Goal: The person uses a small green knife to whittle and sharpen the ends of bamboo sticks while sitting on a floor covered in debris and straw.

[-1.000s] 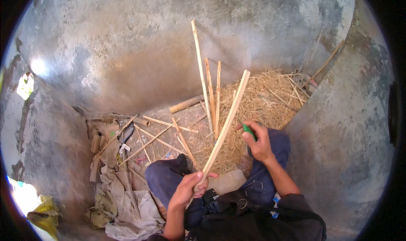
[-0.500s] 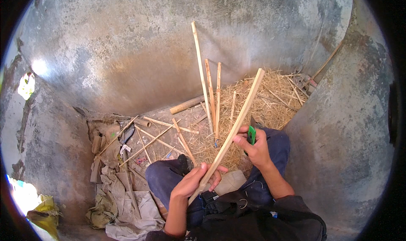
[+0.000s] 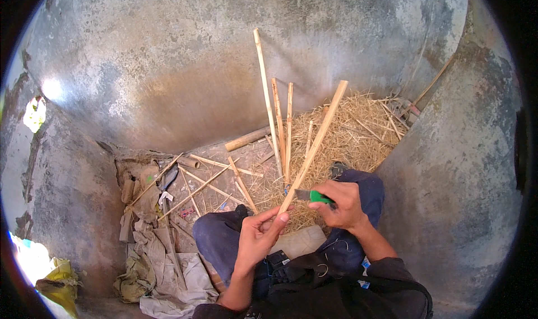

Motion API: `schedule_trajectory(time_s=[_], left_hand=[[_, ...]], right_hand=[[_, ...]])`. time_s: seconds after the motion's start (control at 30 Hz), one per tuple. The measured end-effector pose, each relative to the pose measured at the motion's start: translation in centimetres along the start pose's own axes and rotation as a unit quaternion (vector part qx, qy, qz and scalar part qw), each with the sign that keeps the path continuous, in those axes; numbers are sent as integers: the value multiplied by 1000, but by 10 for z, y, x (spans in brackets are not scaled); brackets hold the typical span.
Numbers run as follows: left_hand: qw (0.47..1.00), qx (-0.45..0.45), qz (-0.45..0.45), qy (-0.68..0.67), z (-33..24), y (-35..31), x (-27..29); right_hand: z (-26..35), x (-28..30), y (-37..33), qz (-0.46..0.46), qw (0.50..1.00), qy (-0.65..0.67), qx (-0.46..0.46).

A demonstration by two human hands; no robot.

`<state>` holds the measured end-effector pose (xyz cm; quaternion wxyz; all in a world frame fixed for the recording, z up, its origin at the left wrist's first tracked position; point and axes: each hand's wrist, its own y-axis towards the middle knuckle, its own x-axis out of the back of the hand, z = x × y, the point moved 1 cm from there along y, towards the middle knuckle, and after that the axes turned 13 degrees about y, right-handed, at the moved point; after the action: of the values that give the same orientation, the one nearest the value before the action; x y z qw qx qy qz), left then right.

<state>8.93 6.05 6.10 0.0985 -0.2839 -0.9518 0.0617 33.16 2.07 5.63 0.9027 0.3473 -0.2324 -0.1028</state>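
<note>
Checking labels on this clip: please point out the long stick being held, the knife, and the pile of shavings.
stick (image 3: 316, 142), head view, middle of the shaft
knife (image 3: 314, 196), head view, where blade meets green handle
pile of shavings (image 3: 347, 140), head view, centre of the heap

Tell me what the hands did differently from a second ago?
The right hand brought the green-handled knife in from the side, so its blade now meets the bamboo stick. The left hand still grips the stick's lower end. The straw pile and leaning sticks stayed put.
</note>
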Motion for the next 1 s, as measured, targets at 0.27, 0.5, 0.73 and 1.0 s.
schedule_trajectory(time_s=[0.27, 0.5, 0.73, 1.0], left_hand=[[963, -143, -160, 165, -7, -3, -16], [980, -66, -126, 138, 7, -10, -10], [997, 13, -61, 40, 13, -26, -5], [1000, 1, -13, -26, 4, -15, -5]], right_hand=[[9, -12, 6, 9, 999, -36, 25], [-16, 4, 9, -77, 995, -68, 11], [-26, 23, 9, -109, 992, -45, -38], [-3, -21, 1, 19, 998, -8, 61]])
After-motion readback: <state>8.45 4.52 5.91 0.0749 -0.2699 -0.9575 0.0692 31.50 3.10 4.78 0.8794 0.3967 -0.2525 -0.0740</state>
